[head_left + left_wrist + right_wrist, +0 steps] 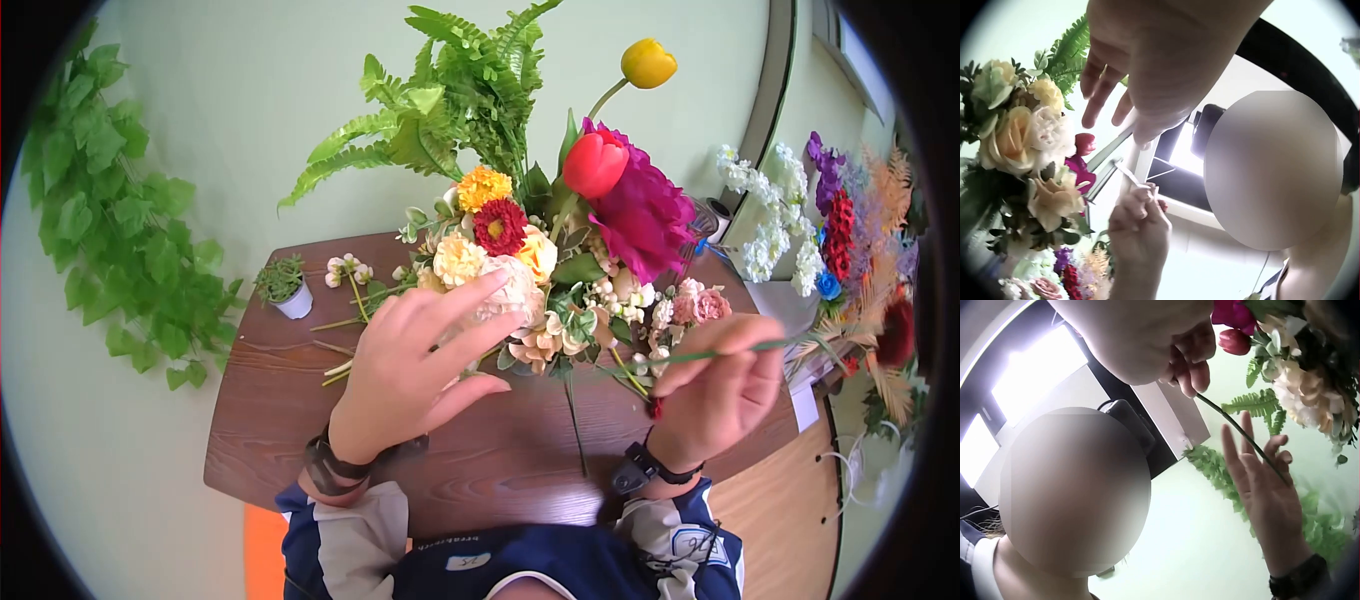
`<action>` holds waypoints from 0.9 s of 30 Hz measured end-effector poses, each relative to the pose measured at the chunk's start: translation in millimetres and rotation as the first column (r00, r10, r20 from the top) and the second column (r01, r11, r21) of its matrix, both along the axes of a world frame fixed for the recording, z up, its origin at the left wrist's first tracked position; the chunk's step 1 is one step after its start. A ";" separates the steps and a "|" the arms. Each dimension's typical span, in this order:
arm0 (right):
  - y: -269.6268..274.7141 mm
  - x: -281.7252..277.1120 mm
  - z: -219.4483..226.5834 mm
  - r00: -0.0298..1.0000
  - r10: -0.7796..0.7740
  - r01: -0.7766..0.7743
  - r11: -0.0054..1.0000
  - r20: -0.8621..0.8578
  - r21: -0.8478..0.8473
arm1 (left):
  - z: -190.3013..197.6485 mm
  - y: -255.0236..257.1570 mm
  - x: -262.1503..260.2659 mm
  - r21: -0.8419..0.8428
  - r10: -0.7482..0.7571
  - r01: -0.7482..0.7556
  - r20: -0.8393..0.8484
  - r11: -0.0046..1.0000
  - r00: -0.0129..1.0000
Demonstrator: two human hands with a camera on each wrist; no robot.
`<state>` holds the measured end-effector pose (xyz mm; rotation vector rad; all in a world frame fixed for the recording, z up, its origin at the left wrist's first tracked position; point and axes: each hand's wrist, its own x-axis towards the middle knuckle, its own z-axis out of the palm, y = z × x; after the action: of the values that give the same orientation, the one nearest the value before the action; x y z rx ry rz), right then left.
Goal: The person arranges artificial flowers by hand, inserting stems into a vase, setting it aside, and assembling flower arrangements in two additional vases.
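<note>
My right hand (pixel 720 395) pinches a thin green stem (pixel 690 356) between thumb and fingers, right of the flower arrangement. In the right wrist view the stem (pixel 1235 425) slants from those fingertips and overlaps my left hand (pixel 1269 506). My left hand (pixel 415 365) is raised before the arrangement with its fingers spread, partly covering a pale pink bloom (pixel 520 275). Around that bloom are a dark red flower (pixel 499 226), a yellow-orange flower (pixel 484 188), cream roses, a red tulip (pixel 595 165), a yellow tulip (pixel 649 64) and a large magenta bloom (pixel 645 215).
Tall fern fronds (pixel 470 100) rise behind the flowers. A small potted succulent (pixel 290 288) stands on the brown table (pixel 480 480) at left, near cut stems. Pink roses (pixel 700 304) lie at right, beyond which are more bunches (pixel 840 230). Ivy (pixel 110 200) hangs on the wall.
</note>
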<state>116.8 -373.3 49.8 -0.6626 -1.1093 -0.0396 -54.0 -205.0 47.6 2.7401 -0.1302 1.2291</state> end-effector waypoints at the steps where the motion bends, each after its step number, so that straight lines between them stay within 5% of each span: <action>1: -0.7 5.4 2.2 0.993 -0.113 0.110 0.989 0.028 0.098 | 0.4 -1.1 2.0 0.127 0.146 -0.136 -0.068 0.982 0.987; 5: -10.8 22.9 8.2 0.928 -0.372 0.356 0.872 -0.016 0.336 | -3.7 4.8 8.1 0.118 0.162 -0.150 -0.101 0.982 0.982; 10: 6.0 24.5 9.3 0.897 -0.442 0.425 0.844 -0.024 0.327 | -12.6 10.7 8.5 0.069 0.133 -0.131 -0.036 0.989 0.990; 12: 20.0 18.6 12.6 0.840 -0.535 0.523 0.842 0.084 0.132 | -13.2 11.2 7.9 0.058 0.127 -0.125 -0.036 0.990 0.991; 15: 33.1 20.4 23.7 0.832 -0.454 0.482 0.876 0.319 -0.011 | -12.7 12.0 7.2 0.033 0.104 -0.102 -0.038 0.994 0.994; 21: 46.2 12.2 53.6 0.873 -0.348 0.416 0.897 0.343 -0.149 | -13.9 14.1 6.0 -0.031 0.058 -0.059 -0.048 0.998 0.997; 27: 41.7 19.1 69.5 0.811 -0.400 0.482 0.870 0.427 -0.101 | -12.6 13.2 5.5 -0.030 0.044 -0.046 -0.049 0.999 0.998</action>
<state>135.9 -331.6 119.3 -1.1308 -1.3328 -0.4891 -48.5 -191.8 35.0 2.7580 -0.0441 1.1646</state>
